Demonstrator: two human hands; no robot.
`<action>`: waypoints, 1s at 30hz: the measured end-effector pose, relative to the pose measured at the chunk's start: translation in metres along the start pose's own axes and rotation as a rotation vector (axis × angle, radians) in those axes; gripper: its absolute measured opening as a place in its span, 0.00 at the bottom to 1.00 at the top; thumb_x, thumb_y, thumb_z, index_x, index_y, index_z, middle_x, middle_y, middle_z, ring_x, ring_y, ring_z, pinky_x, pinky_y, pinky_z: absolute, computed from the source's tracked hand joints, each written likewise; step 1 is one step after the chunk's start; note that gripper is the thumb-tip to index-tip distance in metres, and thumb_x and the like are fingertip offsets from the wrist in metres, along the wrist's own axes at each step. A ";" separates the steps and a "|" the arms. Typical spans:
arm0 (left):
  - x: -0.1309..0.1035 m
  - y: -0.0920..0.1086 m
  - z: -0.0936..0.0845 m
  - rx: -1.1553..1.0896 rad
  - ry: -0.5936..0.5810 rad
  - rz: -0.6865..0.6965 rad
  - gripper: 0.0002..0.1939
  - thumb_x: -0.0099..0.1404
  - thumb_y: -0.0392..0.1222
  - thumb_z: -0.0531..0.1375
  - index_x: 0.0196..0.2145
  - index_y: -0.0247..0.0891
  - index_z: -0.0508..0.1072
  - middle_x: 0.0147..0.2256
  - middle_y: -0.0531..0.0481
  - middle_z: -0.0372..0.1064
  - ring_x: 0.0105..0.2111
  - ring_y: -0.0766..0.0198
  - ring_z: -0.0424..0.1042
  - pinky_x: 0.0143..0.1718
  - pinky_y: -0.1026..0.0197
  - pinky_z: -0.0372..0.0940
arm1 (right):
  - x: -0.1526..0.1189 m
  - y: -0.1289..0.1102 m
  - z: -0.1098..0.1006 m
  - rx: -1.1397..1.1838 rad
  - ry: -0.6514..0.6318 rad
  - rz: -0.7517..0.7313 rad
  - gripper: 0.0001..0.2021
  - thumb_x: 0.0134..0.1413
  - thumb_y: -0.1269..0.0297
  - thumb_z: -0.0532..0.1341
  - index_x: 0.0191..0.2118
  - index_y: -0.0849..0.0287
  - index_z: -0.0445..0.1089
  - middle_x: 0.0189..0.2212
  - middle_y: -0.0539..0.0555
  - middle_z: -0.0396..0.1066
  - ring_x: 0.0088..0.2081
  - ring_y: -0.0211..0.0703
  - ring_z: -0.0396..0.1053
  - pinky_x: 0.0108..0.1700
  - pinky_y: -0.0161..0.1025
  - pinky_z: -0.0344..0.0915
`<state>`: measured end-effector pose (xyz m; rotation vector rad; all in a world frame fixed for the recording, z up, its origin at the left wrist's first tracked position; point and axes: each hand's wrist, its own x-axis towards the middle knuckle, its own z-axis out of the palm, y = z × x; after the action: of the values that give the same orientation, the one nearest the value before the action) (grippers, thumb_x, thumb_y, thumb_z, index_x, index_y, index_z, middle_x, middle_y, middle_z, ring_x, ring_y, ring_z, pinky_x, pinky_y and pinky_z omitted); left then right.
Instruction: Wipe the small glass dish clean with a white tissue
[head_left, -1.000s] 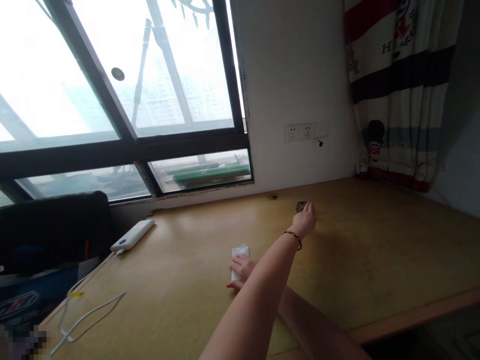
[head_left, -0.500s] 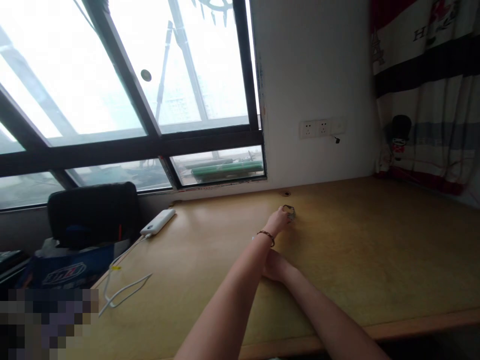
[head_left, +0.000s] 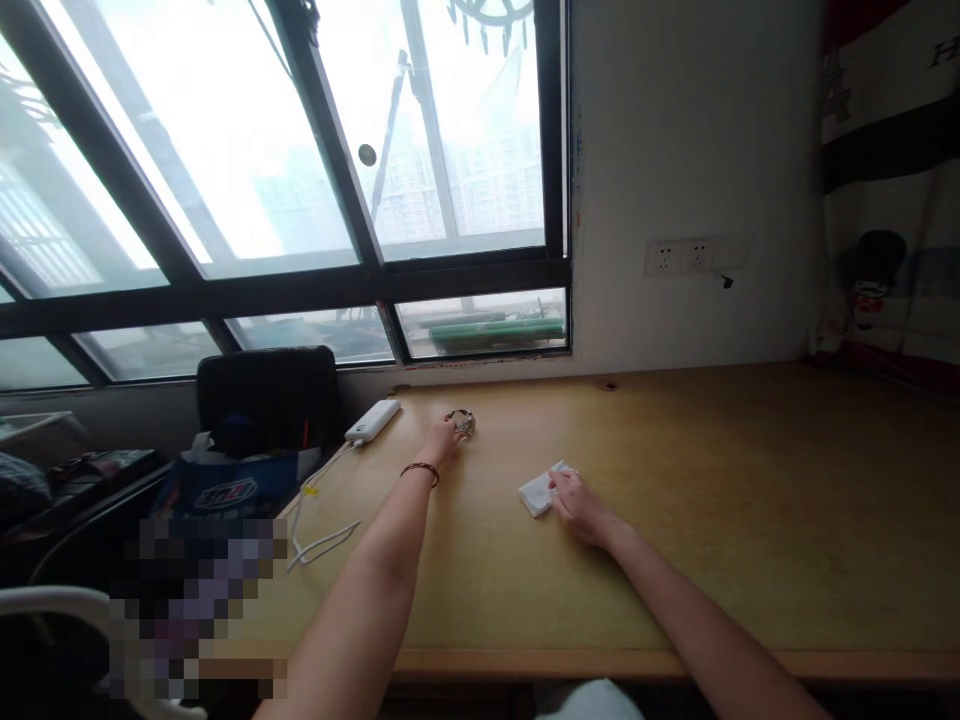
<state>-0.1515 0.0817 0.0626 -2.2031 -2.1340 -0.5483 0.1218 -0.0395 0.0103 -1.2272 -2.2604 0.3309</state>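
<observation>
My left hand (head_left: 444, 441) is toward the far left of the wooden table (head_left: 712, 530), its fingers closed on a shiny metal band (head_left: 466, 424) that forms a ring, like a bracelet or a watch. A brown bracelet (head_left: 420, 470) circles the left wrist. Farther right and nearer to me, my right hand (head_left: 579, 506) grips the right side of a folded white cloth or tissue (head_left: 536, 494), which lies on the tabletop. My fingers cover part of it.
A white power bank (head_left: 373, 421) with a white cable (head_left: 326, 543) lies along the table's left edge. Beyond that edge stand a black chair (head_left: 270, 400) and a blue bag (head_left: 240, 490). Windows and a wall socket (head_left: 682, 256) are behind the table.
My left hand has carried the metal band leftward, toward the power bank. My right hand has come out from under the left arm, and the white cloth in it now shows. The view has turned left.
</observation>
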 end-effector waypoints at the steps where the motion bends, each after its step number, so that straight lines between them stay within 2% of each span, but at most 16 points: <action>1: -0.002 -0.002 -0.002 -0.006 0.011 0.008 0.08 0.54 0.35 0.57 0.29 0.26 0.63 0.35 0.49 0.60 0.29 0.73 0.59 0.33 0.70 0.55 | 0.000 0.000 0.000 0.032 0.005 0.021 0.13 0.48 0.75 0.46 0.40 0.65 0.61 0.38 0.59 0.63 0.42 0.43 0.58 0.46 0.40 0.56; 4: -0.012 0.007 -0.004 -0.020 0.090 0.033 0.13 0.55 0.34 0.56 0.38 0.25 0.60 0.42 0.43 0.57 0.34 0.68 0.61 0.36 0.66 0.57 | -0.001 0.001 0.002 0.041 -0.012 -0.019 0.15 0.44 0.77 0.47 0.40 0.66 0.62 0.41 0.61 0.63 0.47 0.45 0.55 0.50 0.42 0.53; 6: -0.028 0.027 0.000 -0.028 0.156 0.049 0.20 0.56 0.34 0.54 0.46 0.24 0.55 0.47 0.38 0.52 0.40 0.62 0.61 0.39 0.61 0.57 | -0.002 0.001 0.004 0.024 -0.038 -0.054 0.17 0.44 0.77 0.47 0.41 0.66 0.63 0.46 0.62 0.60 0.51 0.47 0.52 0.53 0.46 0.49; 8: -0.053 0.056 0.009 -0.043 0.187 0.108 0.21 0.58 0.34 0.52 0.48 0.28 0.54 0.49 0.37 0.50 0.46 0.57 0.57 0.43 0.59 0.56 | -0.002 -0.002 0.006 0.021 -0.058 -0.074 0.18 0.43 0.77 0.48 0.43 0.66 0.64 0.50 0.63 0.57 0.54 0.48 0.49 0.54 0.49 0.47; 10: -0.088 0.086 0.020 -0.075 0.152 0.239 0.16 0.59 0.35 0.50 0.47 0.34 0.58 0.47 0.44 0.55 0.47 0.61 0.58 0.46 0.61 0.56 | -0.002 -0.005 0.009 0.061 -0.045 -0.094 0.21 0.42 0.78 0.48 0.45 0.67 0.62 0.51 0.63 0.56 0.54 0.48 0.49 0.54 0.49 0.48; 11: -0.107 0.098 0.025 -0.123 0.070 0.415 0.15 0.60 0.35 0.48 0.46 0.36 0.59 0.46 0.45 0.58 0.45 0.62 0.59 0.46 0.62 0.56 | -0.003 -0.007 0.010 0.096 -0.029 -0.108 0.21 0.42 0.78 0.48 0.46 0.67 0.61 0.51 0.63 0.56 0.54 0.47 0.50 0.54 0.48 0.49; 12: -0.124 0.107 0.029 -0.168 0.006 0.532 0.16 0.60 0.36 0.47 0.47 0.38 0.58 0.46 0.46 0.59 0.45 0.63 0.60 0.46 0.62 0.56 | -0.003 -0.008 0.011 0.137 -0.012 -0.120 0.22 0.42 0.78 0.47 0.47 0.67 0.61 0.51 0.63 0.56 0.54 0.46 0.51 0.54 0.47 0.50; 14: -0.152 0.114 0.030 -0.205 -0.035 0.570 0.20 0.62 0.37 0.45 0.52 0.38 0.52 0.49 0.44 0.56 0.47 0.63 0.58 0.48 0.61 0.55 | -0.004 -0.007 0.011 0.202 0.044 -0.112 0.22 0.41 0.79 0.47 0.46 0.65 0.63 0.50 0.62 0.59 0.53 0.44 0.54 0.53 0.45 0.53; 17: -0.168 0.096 0.017 -0.149 -0.093 0.519 0.22 0.62 0.43 0.46 0.53 0.38 0.52 0.47 0.43 0.58 0.46 0.59 0.58 0.48 0.56 0.55 | -0.003 0.001 0.007 0.222 0.202 0.008 0.20 0.42 0.78 0.46 0.41 0.65 0.67 0.46 0.61 0.63 0.48 0.44 0.61 0.50 0.44 0.58; 20: -0.164 0.057 -0.002 -0.069 -0.125 0.471 0.17 0.61 0.45 0.46 0.48 0.43 0.60 0.43 0.45 0.60 0.42 0.60 0.61 0.45 0.57 0.57 | -0.002 0.016 -0.001 0.208 0.349 0.129 0.18 0.42 0.78 0.46 0.36 0.64 0.68 0.41 0.59 0.67 0.40 0.43 0.67 0.45 0.43 0.63; 23: -0.158 0.015 -0.012 0.014 -0.074 0.391 0.15 0.61 0.44 0.46 0.44 0.45 0.64 0.42 0.46 0.60 0.41 0.59 0.61 0.43 0.57 0.57 | -0.001 0.029 -0.008 0.159 0.419 0.168 0.15 0.43 0.76 0.47 0.32 0.63 0.69 0.37 0.58 0.69 0.39 0.42 0.67 0.44 0.42 0.62; 26: -0.155 -0.019 -0.014 0.083 -0.042 0.297 0.15 0.60 0.45 0.48 0.44 0.47 0.64 0.42 0.47 0.61 0.40 0.59 0.61 0.43 0.57 0.57 | -0.002 0.037 -0.011 0.118 0.426 0.184 0.14 0.43 0.75 0.47 0.31 0.62 0.69 0.35 0.57 0.69 0.39 0.42 0.66 0.43 0.40 0.62; 28: -0.153 -0.028 -0.016 0.109 -0.055 0.248 0.15 0.60 0.46 0.49 0.44 0.47 0.64 0.41 0.47 0.61 0.41 0.58 0.61 0.43 0.55 0.57 | -0.003 0.039 -0.010 0.104 0.415 0.190 0.14 0.43 0.75 0.47 0.31 0.62 0.68 0.33 0.56 0.70 0.37 0.41 0.67 0.42 0.39 0.62; 30: -0.153 -0.023 -0.022 0.100 -0.043 0.217 0.16 0.59 0.46 0.49 0.45 0.44 0.65 0.42 0.46 0.61 0.44 0.56 0.60 0.43 0.53 0.56 | -0.004 0.042 -0.008 0.092 0.411 0.207 0.14 0.43 0.75 0.47 0.31 0.62 0.68 0.32 0.56 0.70 0.35 0.40 0.67 0.40 0.37 0.62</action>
<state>-0.1794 -0.0700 0.0374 -2.3695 -1.8617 -0.3775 0.1575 -0.0195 -0.0030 -1.3434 -1.7580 0.2301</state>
